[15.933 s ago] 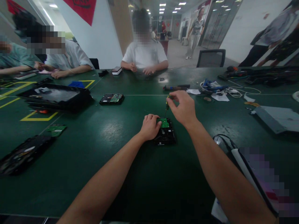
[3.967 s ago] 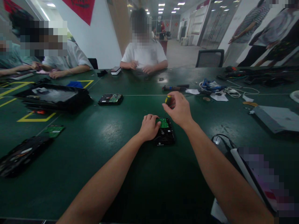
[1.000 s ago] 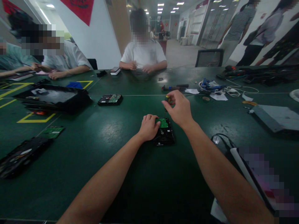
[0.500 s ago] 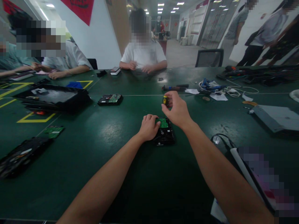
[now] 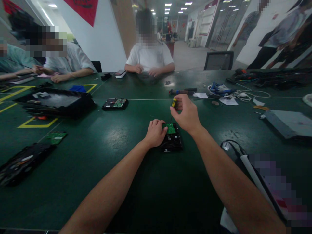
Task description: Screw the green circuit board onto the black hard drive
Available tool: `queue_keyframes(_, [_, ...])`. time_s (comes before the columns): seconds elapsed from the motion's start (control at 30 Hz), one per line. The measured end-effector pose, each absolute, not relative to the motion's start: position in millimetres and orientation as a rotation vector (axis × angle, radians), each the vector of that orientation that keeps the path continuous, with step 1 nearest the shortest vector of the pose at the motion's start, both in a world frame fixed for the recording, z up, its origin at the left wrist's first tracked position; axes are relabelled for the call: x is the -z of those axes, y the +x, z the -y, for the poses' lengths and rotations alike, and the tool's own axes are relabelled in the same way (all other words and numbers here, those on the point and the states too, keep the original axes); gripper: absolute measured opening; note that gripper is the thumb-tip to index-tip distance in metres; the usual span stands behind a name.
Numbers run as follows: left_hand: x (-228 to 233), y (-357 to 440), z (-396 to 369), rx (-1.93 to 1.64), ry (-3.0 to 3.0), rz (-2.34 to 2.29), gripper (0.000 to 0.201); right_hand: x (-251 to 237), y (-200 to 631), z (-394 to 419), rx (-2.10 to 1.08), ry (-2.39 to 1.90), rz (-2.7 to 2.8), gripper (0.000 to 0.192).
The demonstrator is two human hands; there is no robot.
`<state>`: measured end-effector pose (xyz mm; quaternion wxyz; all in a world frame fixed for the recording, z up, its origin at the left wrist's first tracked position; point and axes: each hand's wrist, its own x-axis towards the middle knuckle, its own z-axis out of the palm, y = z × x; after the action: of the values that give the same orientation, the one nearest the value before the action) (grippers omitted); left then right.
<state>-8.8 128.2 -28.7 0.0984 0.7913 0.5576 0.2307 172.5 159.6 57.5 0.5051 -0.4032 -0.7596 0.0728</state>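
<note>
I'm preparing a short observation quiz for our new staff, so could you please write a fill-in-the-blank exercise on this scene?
1. The right hand holds a screwdriver whose handle is black and ____.
2. As the camera sees it, the left hand touches the hard drive along its ____ side.
3. The circuit board on that drive is coloured ____.
4. In the picture, the grey case lies to the ____ of both hands.

Missing words: yellow; left; green; right.
</note>
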Motion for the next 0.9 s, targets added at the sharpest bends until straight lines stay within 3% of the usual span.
queue_keyframes(0.9, [27.3,-9.1,-126.5,-0.686,2.323,-1.639,0.037,-54.6,174.9,-161.2,-0.186,-1.011,1.849,0.038])
